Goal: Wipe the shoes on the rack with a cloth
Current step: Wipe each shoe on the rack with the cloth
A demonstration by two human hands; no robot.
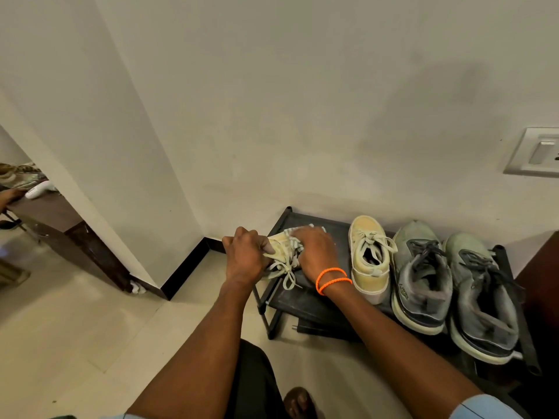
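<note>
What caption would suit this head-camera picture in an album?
Left hand holds a yellow sneaker while the right hand wipes it with a cloth.

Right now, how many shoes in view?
4. One yellow shoe held in both hands at the rack's left end; its mate beside it; two grey shoes on the right.

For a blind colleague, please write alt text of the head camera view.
Two hands work on a pale yellow sneaker at the left end of a black shoe rack: the left hand grips it, the right hand presses a striped cloth on it. Its mate and two grey sneakers stand to the right.
</note>
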